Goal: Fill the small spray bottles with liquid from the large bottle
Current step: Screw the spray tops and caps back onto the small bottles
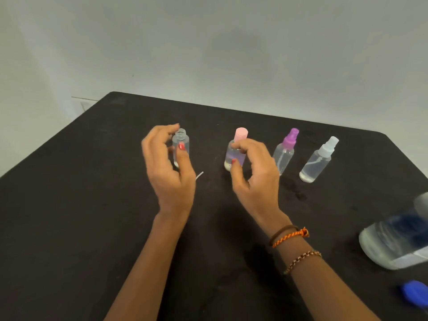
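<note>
While the open-necked small bottle (180, 147) is approached by the left hand (169, 170), whose thumb and fingers are curved apart around it with contact not clearly shown, the pink-capped bottle (235, 154) just to its right is met by the right hand (254, 174); whether those curled fingers are actually clamped on it cannot be told. Farther right of the open bottle, a purple-topped sprayer (285, 151) and a white-topped sprayer (318, 161) are seen upright and capped, each apparently holding liquid. The large bottle (400, 239) is found well to the right and nearer the viewer, uncapped, with a blue cap (414, 295) lying nearer still. A thin white tube (199, 175) lies just beside the open bottle. The step in hand is judged to be the readying of the open bottle; a steady hold on it and a reach for the large bottle are called for next.
</note>
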